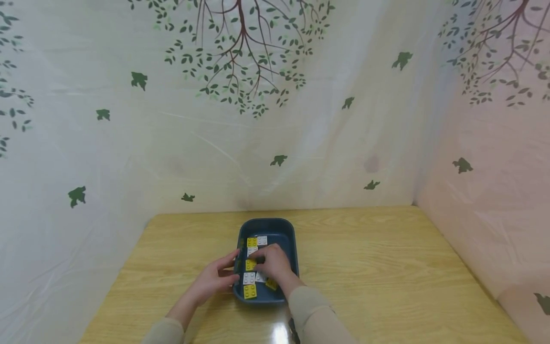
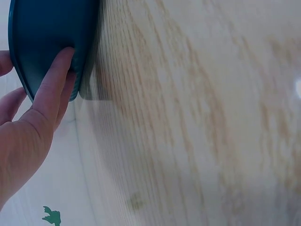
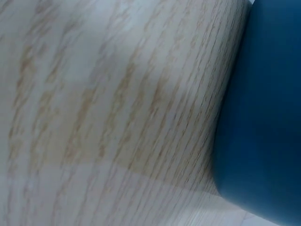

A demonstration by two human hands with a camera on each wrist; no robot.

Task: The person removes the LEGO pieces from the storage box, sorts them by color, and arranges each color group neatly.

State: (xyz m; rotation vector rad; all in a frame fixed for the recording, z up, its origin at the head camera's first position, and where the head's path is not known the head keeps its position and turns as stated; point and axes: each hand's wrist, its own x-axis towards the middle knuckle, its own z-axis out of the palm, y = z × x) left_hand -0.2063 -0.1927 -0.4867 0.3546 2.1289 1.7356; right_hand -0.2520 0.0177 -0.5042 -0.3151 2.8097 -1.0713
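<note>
A dark blue tray (image 1: 282,229) stands on the table with white and yellow building bricks in it, several of them in a line along its left side. My right hand (image 1: 275,263) reaches in over the right rim. Its thumb and index finger pinch at a yellow brick (image 1: 250,265) in the middle of that line, partly covering it. From the left, my left hand (image 1: 215,277) rests against the tray's side wall. In the left wrist view, straight fingers (image 2: 54,87) lie along the outer wall, with others by the rim. The right wrist view misses the right hand.
Inside the tray, a white brick (image 1: 262,240) sits beside a yellow one (image 1: 252,242) at the far end; a tilted yellow brick (image 1: 271,284) lies near the right wrist. The wooden table (image 1: 378,267) meets a leaf-patterned cloth backdrop (image 1: 301,186) behind the tray.
</note>
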